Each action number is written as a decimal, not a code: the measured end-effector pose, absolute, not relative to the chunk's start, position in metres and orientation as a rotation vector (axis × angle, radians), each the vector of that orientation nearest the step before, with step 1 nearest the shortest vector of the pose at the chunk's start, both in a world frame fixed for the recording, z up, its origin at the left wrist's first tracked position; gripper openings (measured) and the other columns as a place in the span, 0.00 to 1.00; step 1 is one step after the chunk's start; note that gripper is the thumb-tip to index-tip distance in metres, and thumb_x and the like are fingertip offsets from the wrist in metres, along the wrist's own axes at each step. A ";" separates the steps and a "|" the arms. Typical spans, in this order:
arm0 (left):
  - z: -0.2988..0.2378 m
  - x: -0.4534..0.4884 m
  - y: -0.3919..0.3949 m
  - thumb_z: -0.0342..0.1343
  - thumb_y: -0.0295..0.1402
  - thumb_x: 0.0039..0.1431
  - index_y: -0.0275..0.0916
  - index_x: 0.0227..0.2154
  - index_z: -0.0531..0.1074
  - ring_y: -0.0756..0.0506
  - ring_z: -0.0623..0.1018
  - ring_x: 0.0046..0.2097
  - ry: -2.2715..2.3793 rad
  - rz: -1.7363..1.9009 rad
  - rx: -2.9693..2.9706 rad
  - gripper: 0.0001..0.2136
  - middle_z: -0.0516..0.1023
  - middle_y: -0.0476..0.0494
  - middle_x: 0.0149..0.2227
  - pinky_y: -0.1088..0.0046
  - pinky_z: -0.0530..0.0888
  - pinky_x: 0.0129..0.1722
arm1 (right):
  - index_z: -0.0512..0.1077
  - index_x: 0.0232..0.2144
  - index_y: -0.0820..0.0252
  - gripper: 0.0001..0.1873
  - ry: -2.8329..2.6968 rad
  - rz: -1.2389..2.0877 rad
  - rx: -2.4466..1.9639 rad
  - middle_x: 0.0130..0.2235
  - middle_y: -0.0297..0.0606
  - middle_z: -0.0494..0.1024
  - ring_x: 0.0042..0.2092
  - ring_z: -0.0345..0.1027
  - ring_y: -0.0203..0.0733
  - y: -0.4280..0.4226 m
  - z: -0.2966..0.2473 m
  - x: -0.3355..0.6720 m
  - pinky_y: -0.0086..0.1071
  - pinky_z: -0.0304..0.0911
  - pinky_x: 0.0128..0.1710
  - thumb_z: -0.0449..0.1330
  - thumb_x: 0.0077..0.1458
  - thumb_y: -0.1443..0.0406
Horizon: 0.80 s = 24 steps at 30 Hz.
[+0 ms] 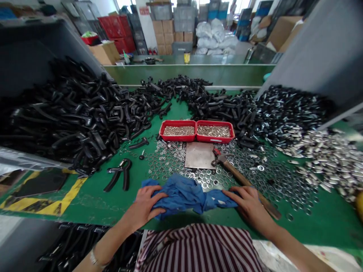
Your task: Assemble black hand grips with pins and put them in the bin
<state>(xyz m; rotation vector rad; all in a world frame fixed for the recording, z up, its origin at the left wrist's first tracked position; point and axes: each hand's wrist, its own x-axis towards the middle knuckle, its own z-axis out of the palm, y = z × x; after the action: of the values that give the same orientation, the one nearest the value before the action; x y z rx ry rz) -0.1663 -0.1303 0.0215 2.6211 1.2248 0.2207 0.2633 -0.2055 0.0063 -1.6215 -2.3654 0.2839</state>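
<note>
A crumpled blue cloth [181, 192] lies along the near edge of the green table. My left hand [146, 204] holds its left end, with the fingers curled over the fabric. At the other end, my right hand [249, 206] grips the cloth between thumb and fingers. Just beyond the cloth is a flat metal plate [199, 155]. A claw hammer [238, 175] rests with its head on the plate's right side, its wooden handle running past my right hand. To the left of my left hand lies a black-handled plier-like tool [120, 175].
Two red trays [161, 132] of small metal parts stand behind the plate. Loose metal rings [272, 181] spread around it. Black handles [93, 113] heap up at left and back; silver cylinders [326, 155] pile at right. A dark flat slab [42, 185] lies near the left edge.
</note>
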 end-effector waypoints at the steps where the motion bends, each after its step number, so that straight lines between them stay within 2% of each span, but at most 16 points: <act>1: 0.025 -0.167 -0.130 0.58 0.45 0.61 0.50 0.52 0.73 0.35 0.68 0.57 1.244 0.258 2.643 0.18 0.68 0.41 0.58 0.50 0.66 0.57 | 0.64 0.63 0.47 0.26 -2.329 0.282 -1.629 0.55 0.43 0.73 0.51 0.63 0.52 -0.207 0.008 0.264 0.49 0.59 0.51 0.53 0.64 0.67; 5: 0.040 -0.120 -0.131 0.55 0.40 0.64 0.45 0.57 0.68 0.35 0.65 0.60 1.176 0.466 2.662 0.19 0.65 0.38 0.61 0.50 0.62 0.59 | 0.67 0.59 0.52 0.23 -2.158 0.258 -1.577 0.55 0.44 0.73 0.55 0.59 0.54 -0.209 0.024 0.261 0.51 0.56 0.55 0.53 0.64 0.68; 10: 0.022 -0.044 -0.144 0.55 0.37 0.65 0.57 0.64 0.58 0.37 0.68 0.54 0.580 0.229 2.814 0.26 0.67 0.42 0.61 0.56 0.66 0.51 | 0.68 0.60 0.39 0.28 -2.186 0.213 -1.574 0.59 0.38 0.70 0.55 0.60 0.53 -0.258 0.031 0.278 0.49 0.59 0.54 0.51 0.62 0.71; 14: -0.004 -0.035 -0.155 0.53 0.37 0.66 0.59 0.64 0.57 0.40 0.70 0.48 0.513 0.130 2.840 0.26 0.70 0.44 0.56 0.62 0.66 0.46 | 0.66 0.61 0.38 0.31 -2.225 0.320 -1.731 0.59 0.38 0.71 0.54 0.63 0.50 -0.296 -0.008 0.291 0.43 0.65 0.51 0.52 0.61 0.73; 17: -0.010 -0.036 -0.153 0.57 0.42 0.62 0.58 0.65 0.57 0.38 0.69 0.49 0.588 0.158 2.779 0.29 0.69 0.40 0.57 0.58 0.65 0.48 | 0.65 0.62 0.39 0.31 -2.167 0.341 -1.783 0.62 0.41 0.68 0.55 0.63 0.51 -0.274 -0.023 0.281 0.48 0.64 0.54 0.51 0.62 0.74; 20: -0.017 -0.037 -0.150 0.60 0.39 0.59 0.58 0.65 0.58 0.37 0.69 0.49 0.681 0.213 2.750 0.32 0.69 0.39 0.57 0.57 0.65 0.49 | 0.64 0.63 0.37 0.32 -2.200 0.406 -1.740 0.62 0.40 0.66 0.58 0.62 0.50 -0.233 -0.003 0.275 0.50 0.61 0.57 0.50 0.63 0.74; 22: -0.025 -0.041 -0.150 0.59 0.33 0.60 0.61 0.63 0.61 0.39 0.70 0.48 0.730 0.277 2.758 0.29 0.71 0.41 0.54 0.60 0.66 0.47 | 0.61 0.64 0.36 0.31 -2.230 0.512 -1.687 0.65 0.38 0.63 0.61 0.59 0.50 -0.215 0.021 0.284 0.49 0.60 0.59 0.52 0.63 0.70; 24: -0.029 -0.049 -0.152 0.57 0.32 0.62 0.62 0.61 0.63 0.40 0.71 0.48 0.723 0.397 2.754 0.27 0.72 0.43 0.54 0.63 0.67 0.46 | 0.59 0.65 0.38 0.29 -2.113 0.515 -1.717 0.67 0.38 0.59 0.64 0.56 0.50 -0.212 0.040 0.306 0.48 0.59 0.60 0.53 0.64 0.64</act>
<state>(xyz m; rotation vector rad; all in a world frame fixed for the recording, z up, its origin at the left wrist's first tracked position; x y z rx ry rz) -0.0493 -0.1523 -0.0292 2.7542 0.7226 0.3972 0.3061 -0.2117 0.0401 -1.7166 -2.1126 0.5154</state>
